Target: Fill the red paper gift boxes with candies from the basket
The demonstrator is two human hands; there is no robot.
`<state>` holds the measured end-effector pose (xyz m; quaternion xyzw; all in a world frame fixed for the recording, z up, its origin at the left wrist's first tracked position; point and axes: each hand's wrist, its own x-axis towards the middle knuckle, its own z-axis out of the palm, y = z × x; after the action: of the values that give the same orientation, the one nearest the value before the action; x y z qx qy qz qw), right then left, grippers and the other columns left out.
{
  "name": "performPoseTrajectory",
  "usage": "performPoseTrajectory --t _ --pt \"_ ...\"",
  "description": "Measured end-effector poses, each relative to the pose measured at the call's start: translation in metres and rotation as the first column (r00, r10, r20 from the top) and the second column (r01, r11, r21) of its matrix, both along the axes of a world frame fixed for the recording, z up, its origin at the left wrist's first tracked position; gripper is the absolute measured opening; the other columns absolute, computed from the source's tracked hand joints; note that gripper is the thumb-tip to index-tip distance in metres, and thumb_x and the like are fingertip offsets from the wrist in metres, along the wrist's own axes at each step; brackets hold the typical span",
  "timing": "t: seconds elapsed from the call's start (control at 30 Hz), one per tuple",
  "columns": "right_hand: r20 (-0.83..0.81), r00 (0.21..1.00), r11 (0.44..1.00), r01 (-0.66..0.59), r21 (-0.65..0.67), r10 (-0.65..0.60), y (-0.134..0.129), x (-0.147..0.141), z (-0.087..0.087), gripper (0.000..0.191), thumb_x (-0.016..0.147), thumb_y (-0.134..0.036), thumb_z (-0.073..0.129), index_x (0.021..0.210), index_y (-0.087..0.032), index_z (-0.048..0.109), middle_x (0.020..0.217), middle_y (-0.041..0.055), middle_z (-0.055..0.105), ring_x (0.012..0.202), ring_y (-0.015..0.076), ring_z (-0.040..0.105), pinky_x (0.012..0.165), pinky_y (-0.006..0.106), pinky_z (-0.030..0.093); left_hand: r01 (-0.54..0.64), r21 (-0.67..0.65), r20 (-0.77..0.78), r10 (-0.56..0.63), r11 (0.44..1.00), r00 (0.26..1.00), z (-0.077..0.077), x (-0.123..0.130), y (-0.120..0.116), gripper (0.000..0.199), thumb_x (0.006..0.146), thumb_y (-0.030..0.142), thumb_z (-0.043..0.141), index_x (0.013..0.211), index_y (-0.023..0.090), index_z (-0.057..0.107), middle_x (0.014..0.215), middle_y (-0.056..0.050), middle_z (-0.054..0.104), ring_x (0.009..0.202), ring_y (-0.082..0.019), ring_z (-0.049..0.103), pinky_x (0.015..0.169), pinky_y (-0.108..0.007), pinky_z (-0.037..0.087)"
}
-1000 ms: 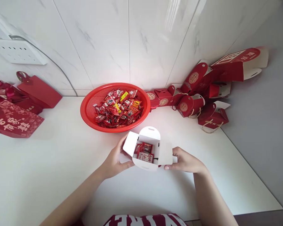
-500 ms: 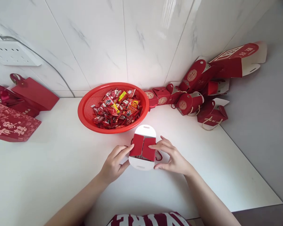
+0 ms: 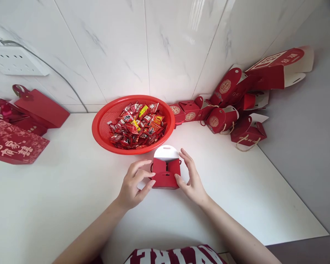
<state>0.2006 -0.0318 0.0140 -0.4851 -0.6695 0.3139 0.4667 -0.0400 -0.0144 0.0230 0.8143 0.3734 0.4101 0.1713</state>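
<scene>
A small red gift box (image 3: 166, 181) stands on the white tabletop in front of me. Its rounded front flap is folded up over the red side flaps, while the white-lined back flap (image 3: 166, 151) is raised. My left hand (image 3: 133, 183) holds the box's left side, with thumb and fingertips at the edge and front flap. On the right, my right hand (image 3: 192, 179) has its thumb pressed on the front flap and its fingers curved round the back corner. Red cord loops stick out at both sides of the box. Its inside is mostly hidden.
A red plastic basket (image 3: 99, 141) full of wrapped sweets (image 3: 137, 124) stands just behind the box. Several red gift boxes (image 3: 222, 119) line the back right by the wall. More red boxes and bags (image 3: 19, 143) lie at the left. A socket strip (image 3: 15, 60) hangs on the wall.
The front flap, lying outward before, is now folded up over the side flaps. Both hands have shifted from the side flaps to the front flap and the box's sides.
</scene>
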Motion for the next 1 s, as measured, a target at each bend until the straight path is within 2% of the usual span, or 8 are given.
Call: performPoseTrajectory --t 0.1,0.2,0.3,0.47,0.63,0.77,0.87,1.0 --pt "-0.032 0.997 0.997 -0.067 -0.025 0.066 0.002 0.001 -0.002 0.074 0.09 -0.019 0.054 0.154 -0.028 0.018 0.161 0.0082 0.022 0.149 0.0247 0.021 0.122 0.051 0.021 0.017 -0.043 0.012 -0.016 0.999 1.0 0.001 0.0 -0.001 0.02 0.085 0.013 0.063 0.104 0.02 0.064 0.13 -0.011 0.053 0.123 -0.027 0.052 0.1 -0.044 0.048" --pt "-0.095 0.986 0.99 -0.137 0.02 0.138 0.003 0.005 -0.003 0.072 0.091 -0.016 0.053 0.154 -0.028 0.02 0.153 0.01 0.036 0.143 0.0234 0.033 0.12 0.048 0.028 0.04 -0.069 0.017 -0.039 0.997 0.999 0.001 0.0 -0.003 0.02 0.085 0.013 0.062 0.104 0.02 0.061 0.131 -0.012 0.052 0.123 -0.027 0.051 0.1 -0.045 0.047" --pt "-0.063 0.978 0.974 -0.19 0.125 0.199 0.003 0.009 0.0 0.057 0.091 -0.012 0.052 0.144 -0.029 0.04 0.131 0.0093 0.055 0.132 0.0235 0.047 0.115 0.049 0.036 0.074 -0.038 -0.014 -0.075 0.996 0.997 0.0 0.0 -0.004 0.023 0.083 0.016 0.064 0.106 0.02 0.059 0.131 -0.013 0.052 0.124 -0.029 0.051 0.1 -0.047 0.047" --pt "0.115 0.973 0.948 -0.221 0.23 0.199 0.003 0.008 0.003 0.032 0.092 -0.013 0.054 0.118 -0.027 0.066 0.116 0.008 0.062 0.125 0.0256 0.051 0.107 0.049 0.043 0.048 0.012 -0.065 -0.048 0.999 0.997 0.003 -0.001 -0.001 0.022 0.084 0.016 0.062 0.106 0.02 0.059 0.13 -0.013 0.053 0.124 -0.029 0.051 0.099 -0.046 0.048" --pt "0.2 0.977 0.968 -0.115 0.221 0.07 -0.011 -0.01 0.001 0.036 0.095 -0.016 0.051 0.129 -0.025 0.06 0.126 0.0093 0.061 0.13 0.026 0.047 0.108 0.049 0.043 -0.078 0.222 -0.209 0.126 0.972 0.97 0.016 0.002 -0.006 0.028 0.084 0.008 0.059 0.11 0.019 0.062 0.126 -0.012 0.061 0.12 -0.026 0.057 0.098 -0.042 0.047" --pt "0.369 0.929 0.975 -0.094 0.202 0.013 -0.028 -0.025 0.003 0.049 0.096 -0.024 0.052 0.144 -0.021 0.045 0.141 0.012 0.053 0.136 0.029 0.042 0.11 0.054 0.04 -0.04 0.294 -0.473 0.182 0.955 0.862 0.024 0.019 -0.026 0.054 0.088 0.014 0.053 0.141 0.016 0.048 0.141 -0.013 0.055 0.13 -0.028 0.05 0.107 -0.044 0.039" --pt "0.426 0.901 0.966 -0.173 0.192 0.077 -0.034 -0.027 0.005 0.061 0.095 -0.03 0.054 0.151 -0.015 0.034 0.149 0.0153 0.045 0.141 0.0307 0.036 0.114 0.056 0.037 -0.037 0.214 -0.595 0.16 0.976 0.788 0.023 0.029 -0.041 0.069 0.087 0.025 0.052 0.151 0.008 0.032 0.153 -0.015 0.04 0.14 -0.031 0.039 0.113 -0.047 0.031" --pt "0.396 0.882 0.927 -0.341 0.159 0.256 -0.036 -0.024 0.009 0.064 0.095 -0.032 0.053 0.152 -0.013 0.03 0.152 0.0149 0.041 0.147 0.0286 0.026 0.117 0.052 0.034 -0.106 0.214 -0.6 0.216 0.971 0.77 0.016 0.028 -0.051 0.078 0.087 0.041 0.053 0.154 0.012 0.026 0.154 -0.012 0.039 0.14 -0.032 0.039 0.116 -0.047 0.026"
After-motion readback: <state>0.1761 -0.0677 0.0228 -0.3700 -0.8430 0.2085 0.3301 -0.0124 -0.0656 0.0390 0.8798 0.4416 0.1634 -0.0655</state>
